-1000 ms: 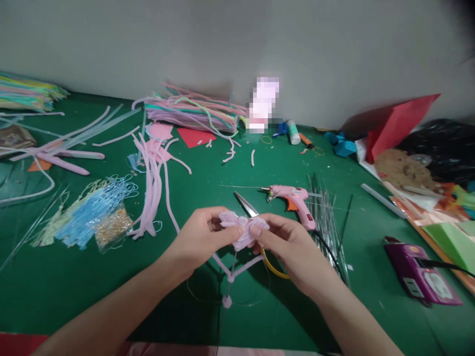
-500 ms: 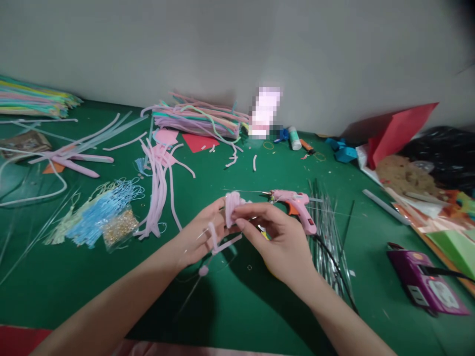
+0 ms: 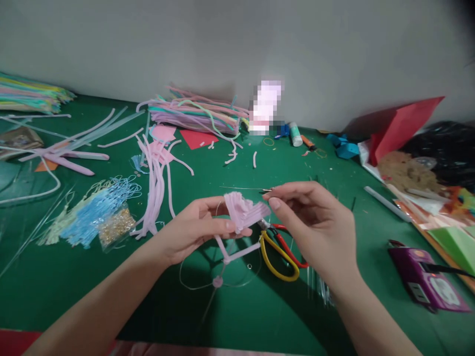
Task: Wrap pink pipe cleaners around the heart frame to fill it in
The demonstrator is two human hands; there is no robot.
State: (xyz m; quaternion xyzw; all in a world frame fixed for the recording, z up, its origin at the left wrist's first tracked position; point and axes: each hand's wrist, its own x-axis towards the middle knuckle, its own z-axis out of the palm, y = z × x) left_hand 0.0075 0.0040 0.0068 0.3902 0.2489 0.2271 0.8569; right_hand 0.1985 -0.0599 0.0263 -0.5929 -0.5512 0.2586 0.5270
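Note:
My left hand (image 3: 202, 227) is closed on a folded lilac pipe-cleaner piece (image 3: 243, 210), its rows fanned out in a bow-like shape, thumb in front. Close to the piece's right end is my right hand (image 3: 315, 227), thumb and index fingertip together; whatever they pinch, if anything, I cannot make out. Below the left hand hangs a thin wire frame with lilac pipe-cleaner arms (image 3: 243, 253) and a small lilac ball (image 3: 217, 282). A cutting tool with looped yellow and red handles (image 3: 278, 259) lies under the hands. The glue gun's dark nozzle (image 3: 264, 191) peeks out behind my right fingertips.
Loose lilac pipe cleaners (image 3: 158, 198), blue tassels (image 3: 87, 217) and a bag of gold beads (image 3: 116, 227) lie left. A mixed pipe-cleaner bundle (image 3: 196, 116) rests by the wall. At right are a purple power box (image 3: 426, 279) and red paper (image 3: 404, 128).
My right hand has moved right and up, now covering most of the glue gun. The lilac piece has spread and turned, and the cutting tool's handles have come into view.

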